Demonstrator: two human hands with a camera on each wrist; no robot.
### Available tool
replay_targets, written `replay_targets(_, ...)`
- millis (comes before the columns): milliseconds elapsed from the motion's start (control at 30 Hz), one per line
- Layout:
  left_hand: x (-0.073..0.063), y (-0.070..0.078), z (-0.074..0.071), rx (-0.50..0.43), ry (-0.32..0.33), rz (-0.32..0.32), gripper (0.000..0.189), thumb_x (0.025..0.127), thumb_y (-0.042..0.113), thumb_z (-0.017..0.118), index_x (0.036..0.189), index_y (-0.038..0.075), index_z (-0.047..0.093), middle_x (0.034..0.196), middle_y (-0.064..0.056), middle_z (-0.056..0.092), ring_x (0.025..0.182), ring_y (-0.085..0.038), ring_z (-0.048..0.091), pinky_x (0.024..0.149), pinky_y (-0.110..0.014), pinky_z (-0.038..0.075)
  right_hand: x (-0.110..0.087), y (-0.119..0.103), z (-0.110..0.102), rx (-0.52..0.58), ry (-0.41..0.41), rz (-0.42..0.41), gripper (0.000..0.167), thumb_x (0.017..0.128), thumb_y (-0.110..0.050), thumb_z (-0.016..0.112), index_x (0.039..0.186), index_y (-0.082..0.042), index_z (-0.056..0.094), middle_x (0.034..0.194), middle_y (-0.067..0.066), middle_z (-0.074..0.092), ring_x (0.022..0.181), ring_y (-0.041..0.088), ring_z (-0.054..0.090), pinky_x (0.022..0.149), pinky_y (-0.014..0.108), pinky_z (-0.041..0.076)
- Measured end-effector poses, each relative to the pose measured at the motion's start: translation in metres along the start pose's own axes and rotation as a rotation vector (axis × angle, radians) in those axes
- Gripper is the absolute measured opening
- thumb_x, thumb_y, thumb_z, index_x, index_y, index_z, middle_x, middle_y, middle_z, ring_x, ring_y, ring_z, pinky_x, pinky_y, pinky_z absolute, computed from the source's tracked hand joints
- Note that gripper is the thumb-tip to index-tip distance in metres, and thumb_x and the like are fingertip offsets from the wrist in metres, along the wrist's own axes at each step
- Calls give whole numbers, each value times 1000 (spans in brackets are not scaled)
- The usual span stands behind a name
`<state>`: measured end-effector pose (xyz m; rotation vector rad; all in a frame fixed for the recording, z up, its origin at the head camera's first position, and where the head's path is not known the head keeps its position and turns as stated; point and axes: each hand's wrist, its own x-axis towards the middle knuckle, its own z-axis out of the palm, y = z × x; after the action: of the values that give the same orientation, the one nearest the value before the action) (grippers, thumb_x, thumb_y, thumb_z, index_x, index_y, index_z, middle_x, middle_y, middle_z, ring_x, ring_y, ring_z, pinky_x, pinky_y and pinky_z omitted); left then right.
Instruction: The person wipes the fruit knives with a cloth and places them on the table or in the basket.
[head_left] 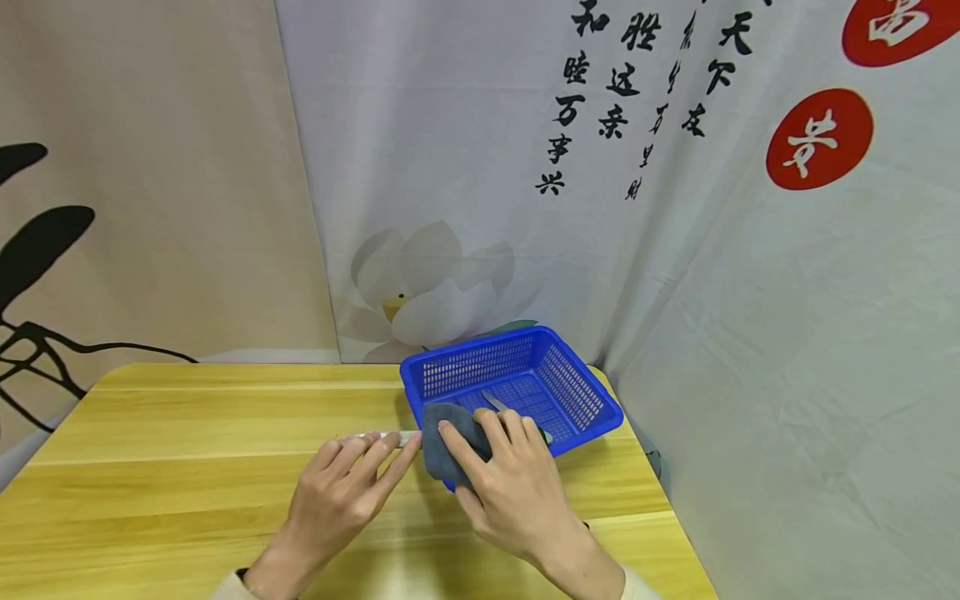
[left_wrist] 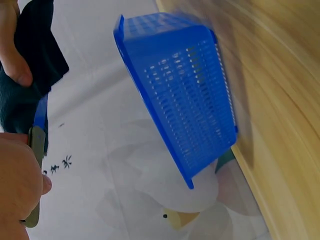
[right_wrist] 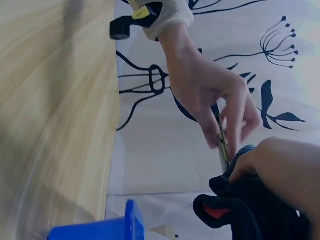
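My left hand (head_left: 337, 496) holds a knife by its pale handle (head_left: 405, 437); in the left wrist view the handle (left_wrist: 37, 142) looks olive-green. A short stretch of blade (left_wrist: 41, 111) shows between handle and cloth, and the rest is hidden. My right hand (head_left: 521, 492) grips a dark grey cloth (head_left: 442, 454) folded about the blade. In the right wrist view, the cloth (right_wrist: 265, 215) hangs in loose folds with a red patch inside. Both hands are raised before the blue basket (head_left: 480, 347), the cloth overlapping its near rim in the head view.
Inside the basket lies a slim silvery piece (head_left: 493, 401), partly hidden by my right hand. The basket stands at the back right of the wooden table (head_left: 225, 467). Printed fabric (head_left: 465, 125) hangs behind the table and along its right side.
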<state>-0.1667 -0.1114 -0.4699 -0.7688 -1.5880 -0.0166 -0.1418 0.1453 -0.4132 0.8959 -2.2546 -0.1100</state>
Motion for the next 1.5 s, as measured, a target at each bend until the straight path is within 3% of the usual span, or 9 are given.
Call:
replay_targets(167, 0, 4, 3, -13, 3, -5, 40, 115, -2, 54, 107, 14, 90, 100, -6, 83, 83, -25, 71, 64, -34, 51, 1, -6, 1, -14, -25, 3, 73, 84, -43, 94, 152, -27, 71, 132, 13, 69, 112, 34, 65, 105, 48, 61)
replay_targets(267, 0, 5, 3, -16, -2, -8, 40, 116, -1, 53, 108, 14, 90, 100, -6, 83, 83, -25, 70, 63, -34, 51, -1, -5, 1, -21, -27, 8, 75, 83, -44, 94, 152, -28, 70, 132, 13, 69, 112, 34, 65, 105, 48, 60)
replay_targets(433, 4, 7, 3, -17, 11, 0, 39, 115, -2, 54, 111, 15, 89, 99, -6, 82, 80, -25, 69, 61, -33, 49, -6, -1, 3, -40, -18, 3, 73, 83, -47, 95, 149, -27, 72, 128, 14, 71, 111, 35, 65, 96, 46, 59)
replay_targets(633, 13, 8, 3, -29, 32, -3, 40, 116, -3, 53, 112, 16, 88, 96, -5, 80, 78, -24, 68, 60, -31, 46, -16, 11, 6, -53, 17, 9, 69, 77, -38, 97, 142, -26, 76, 123, 13, 73, 104, 32, 65, 81, 40, 53)
replay_targets(933, 16, 7, 7, -46, 22, -12, 40, 116, -2, 53, 114, 16, 88, 96, -4, 79, 78, -24, 66, 61, -31, 45, -39, 34, 6, -87, 14, 60, 68, 76, -31, 97, 140, -25, 76, 120, 14, 71, 95, 32, 62, 77, 39, 49)
replay_targets(1100, 10, 4, 18, -109, -57, -63, 45, 116, -4, 49, 124, 18, 87, 100, -3, 79, 79, -23, 66, 62, -32, 44, -58, 49, 6, -48, 20, 142, 68, 77, -23, 94, 143, -23, 76, 120, 15, 71, 99, 34, 63, 79, 42, 49)
replay_targets(1233, 11, 2, 26, -193, -169, -134, 44, 111, -4, 54, 133, 19, 84, 105, -4, 79, 83, -24, 63, 65, -32, 41, -76, 59, 4, 7, 53, 217, 67, 78, -19, 90, 144, -21, 76, 122, 18, 71, 101, 35, 63, 81, 45, 51)
replay_targets(1367, 16, 1, 36, -295, -285, -201, 56, 93, -15, 73, 137, 19, 83, 111, -6, 78, 91, -26, 65, 71, -36, 51, -92, 66, 3, 47, 96, 267, 63, 82, -16, 84, 144, -18, 76, 121, 21, 71, 100, 37, 63, 81, 49, 53)
replay_targets(1500, 21, 2, 53, -394, -357, -270, 70, 77, -28, 79, 132, 16, 84, 111, -7, 77, 92, -25, 67, 74, -38, 59, -104, 71, 2, 68, 128, 307, 61, 83, -15, 82, 145, -17, 76, 119, 22, 72, 99, 36, 63, 77, 48, 50)
